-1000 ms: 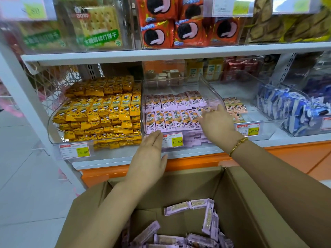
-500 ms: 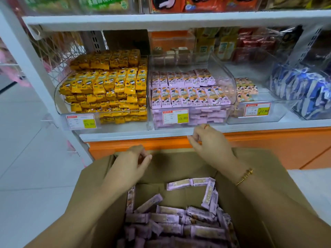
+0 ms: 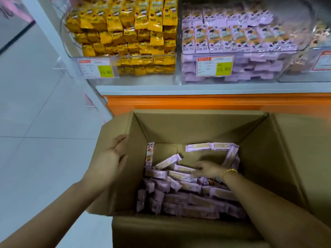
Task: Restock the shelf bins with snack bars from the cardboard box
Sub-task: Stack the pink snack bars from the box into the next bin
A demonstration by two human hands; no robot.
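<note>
Right hand among bars in the box, grip too blurred to tell; left hand, fingers straight, likely steadies the flap.

Bright even light, soft motion blur, wide-angle bending at edges

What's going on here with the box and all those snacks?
A person is restocking a shop shelf. Their right hand reaches down into an open cardboard box, onto the pile of purple snack bars. The hand is blurred, so I cannot tell whether it has hold of one. The left hand lies flat against the box's left side. On the shelf above, the clear bin of matching purple bars looks fairly full, next to a bin of yellow packets.
</note>
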